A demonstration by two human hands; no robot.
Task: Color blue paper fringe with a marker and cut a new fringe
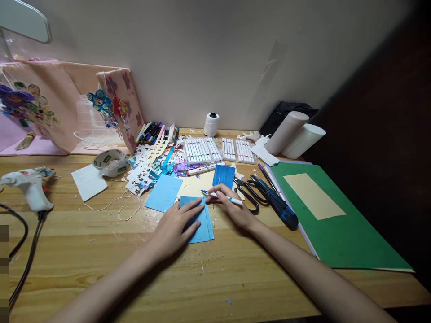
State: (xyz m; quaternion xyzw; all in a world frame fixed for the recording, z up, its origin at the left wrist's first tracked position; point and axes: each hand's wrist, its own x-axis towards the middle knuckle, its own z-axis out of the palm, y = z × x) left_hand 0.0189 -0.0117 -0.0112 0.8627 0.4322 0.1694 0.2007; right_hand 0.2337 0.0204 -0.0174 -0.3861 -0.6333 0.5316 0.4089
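My left hand (177, 222) lies with its fingers spread over light blue paper pieces (200, 231), pressing them to the table. At least two pieces overlap there, the lower one showing along the right edge. Between the fingers of my right hand (232, 208) is a white marker (229, 198) with a blue tip, which points left just above the far edge of the paper. Another light blue paper (164, 193) rests to the left. A darker blue piece (223, 176) sits beyond my right hand, on cream paper (197, 184).
Black scissors (252, 197) and a utility knife (281, 208) lie right of my right hand, beside green sheets (353, 237). Marker cases (202, 150), paper scraps (144, 172) and a thread spool (211, 124) are at the back. Left are a tape roll (109, 162) and a glue gun (30, 184).
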